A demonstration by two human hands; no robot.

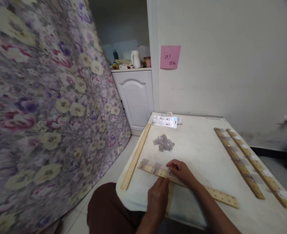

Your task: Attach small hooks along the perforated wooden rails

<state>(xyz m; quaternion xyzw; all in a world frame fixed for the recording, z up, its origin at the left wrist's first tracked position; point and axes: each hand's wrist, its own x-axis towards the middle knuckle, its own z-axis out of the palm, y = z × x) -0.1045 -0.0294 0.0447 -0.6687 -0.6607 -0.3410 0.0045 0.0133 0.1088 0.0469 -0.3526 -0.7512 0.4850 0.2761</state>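
Observation:
A pale wooden strip [221, 196] with rows of holes lies slantwise across the near part of the table. My left hand [158, 196] is closed at the strip's near edge, fingertips pressed against it. Above the same spot, my right hand [181, 171] has its fingers pinched over a small shiny metal piece [170, 173] on the strip; its exact kind is too small to tell. Farther left along the strip sit two clear plastic pieces, one near the end [144, 161] and another [156, 167], each with small metal parts.
A heap of small clear plastic bags [163, 143] lies mid-table. Another holed strip [136, 157] runs along the left edge. Two fitted strips, a darker one [238, 164] and a lighter one [260, 167], lie at right. Blister packaging [164, 121] rests at the back, before the wall.

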